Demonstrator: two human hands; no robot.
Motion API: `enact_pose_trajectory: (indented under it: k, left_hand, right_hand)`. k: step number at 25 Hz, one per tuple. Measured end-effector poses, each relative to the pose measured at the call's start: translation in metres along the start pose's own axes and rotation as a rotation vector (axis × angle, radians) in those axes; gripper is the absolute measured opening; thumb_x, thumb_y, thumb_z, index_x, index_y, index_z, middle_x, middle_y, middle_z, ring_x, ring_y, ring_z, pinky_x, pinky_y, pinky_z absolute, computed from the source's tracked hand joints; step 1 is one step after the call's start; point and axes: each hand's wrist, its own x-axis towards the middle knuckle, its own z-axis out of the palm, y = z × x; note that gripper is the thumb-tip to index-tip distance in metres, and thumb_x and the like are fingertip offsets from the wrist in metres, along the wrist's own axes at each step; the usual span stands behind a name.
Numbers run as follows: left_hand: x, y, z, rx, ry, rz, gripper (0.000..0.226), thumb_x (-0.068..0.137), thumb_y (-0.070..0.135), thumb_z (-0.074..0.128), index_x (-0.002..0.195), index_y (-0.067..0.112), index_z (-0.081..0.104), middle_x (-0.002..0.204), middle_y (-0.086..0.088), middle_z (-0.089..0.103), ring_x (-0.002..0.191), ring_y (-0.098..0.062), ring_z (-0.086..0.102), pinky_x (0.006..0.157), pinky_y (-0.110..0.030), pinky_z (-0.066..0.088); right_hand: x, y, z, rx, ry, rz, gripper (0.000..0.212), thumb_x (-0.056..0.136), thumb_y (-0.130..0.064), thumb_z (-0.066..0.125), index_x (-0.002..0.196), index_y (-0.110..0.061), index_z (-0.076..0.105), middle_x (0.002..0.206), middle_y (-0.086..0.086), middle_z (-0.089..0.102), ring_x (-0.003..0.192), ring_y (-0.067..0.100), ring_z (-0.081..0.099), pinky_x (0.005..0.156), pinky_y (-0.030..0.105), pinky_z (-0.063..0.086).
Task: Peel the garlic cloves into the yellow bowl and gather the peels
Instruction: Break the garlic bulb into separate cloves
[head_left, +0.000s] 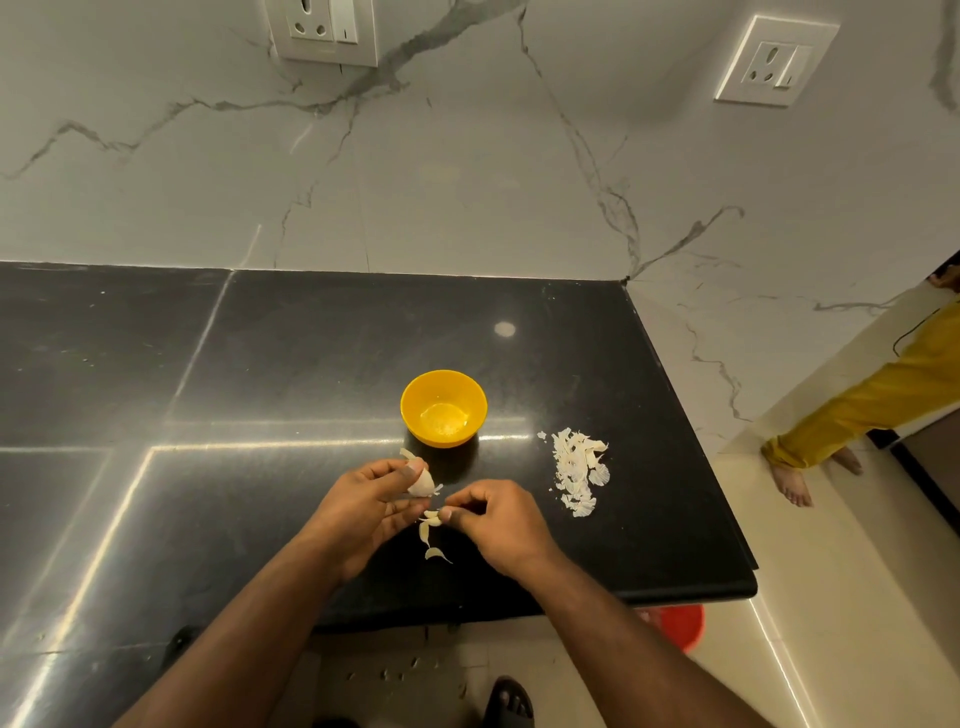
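Gripping a garlic piece (421, 483) in the left hand (363, 512), a person is pinching its peel (429, 525) with the right hand (493, 522) near the yellow bowl (443, 409) on the worktop (260, 364).

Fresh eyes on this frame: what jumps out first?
The yellow bowl, mid-counter, bright against the black counter. Just in front of it, the left hand holds a garlic clove while the right hand pinches a strip of peel. A pale peel pile lies right of the bowl.
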Motion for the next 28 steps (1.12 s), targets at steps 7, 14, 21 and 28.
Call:
enact_pose_trajectory:
  k: [7,14,21,28]
  left_hand:
    - [-0.004,0.0,-0.002,0.004,-0.027,0.013,0.018,0.096,0.008,0.063,0.111,0.001,0.068,0.106,-0.02,0.075,0.096,-0.028,0.075,0.075,-0.03,0.06]
    - [-0.004,-0.005,0.008,0.014,0.032,0.083,0.013,0.095,0.005,0.063,0.106,-0.002,0.068,0.102,-0.02,0.074,0.091,-0.026,0.075,0.074,-0.028,0.06]
    - [-0.004,-0.011,0.019,-0.023,0.115,0.113,0.01,0.094,0.003,0.063,0.102,-0.001,0.07,0.098,-0.017,0.076,0.093,-0.027,0.076,0.079,-0.033,0.06]
    - [-0.004,-0.009,0.017,-0.016,-0.021,0.156,0.018,0.095,0.002,0.062,0.11,0.005,0.072,0.104,-0.012,0.077,0.1,-0.025,0.074,0.081,-0.028,0.06]
  right_hand:
    - [0.005,-0.015,0.0,0.249,0.025,-0.07,0.03,0.087,-0.028,0.077,0.116,-0.019,0.073,0.099,-0.007,0.074,0.09,0.008,0.07,0.08,0.029,0.06]
    - [0.003,-0.023,0.009,0.262,0.172,-0.069,0.012,0.086,-0.02,0.078,0.097,-0.016,0.076,0.087,-0.006,0.074,0.08,0.008,0.071,0.073,0.025,0.06]
    - [0.0,-0.021,0.012,0.159,0.255,-0.139,0.009,0.088,-0.02,0.075,0.097,-0.019,0.075,0.087,-0.009,0.072,0.081,0.004,0.067,0.07,0.018,0.056]
    - [0.006,-0.016,0.003,0.602,0.128,0.021,0.015,0.092,-0.007,0.07,0.103,-0.015,0.073,0.093,0.007,0.076,0.077,0.015,0.07,0.073,0.031,0.06]
